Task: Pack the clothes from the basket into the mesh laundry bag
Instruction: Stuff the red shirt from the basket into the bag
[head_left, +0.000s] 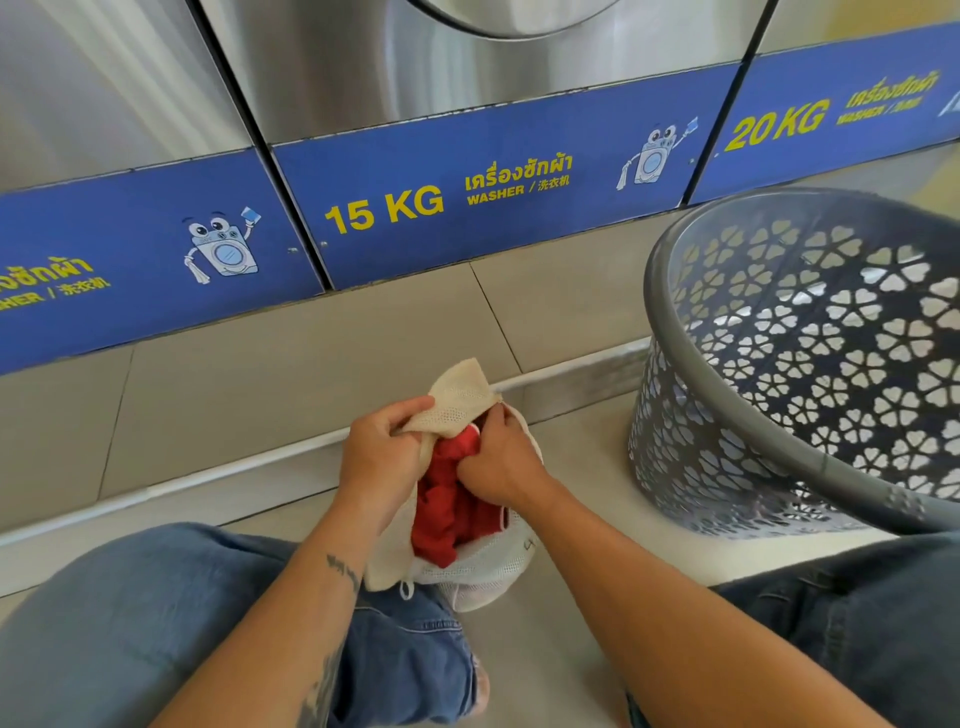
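My left hand (376, 457) pinches the white mesh laundry bag's (483, 566) rim open while my right hand (501, 462), nearer the tilted grey perforated plastic basket (727, 415), grips red cloth (441, 514) inside

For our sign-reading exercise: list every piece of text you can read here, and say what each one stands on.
"15 KG": middle washer's blue panel.
"WASHER /": same panel, under Thai lettering and beside Chinese characters.
"20 KG": right washer's blue panel; small text beside it blurred.
Left blue panel: text cut off by the frame edge.
Mesh bag: dark mark, unreadable.

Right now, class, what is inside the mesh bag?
Red clothes fill the mesh bag, with the right hand pushing in. The left hand holds the rim. Anything beneath the red cloth is covered.
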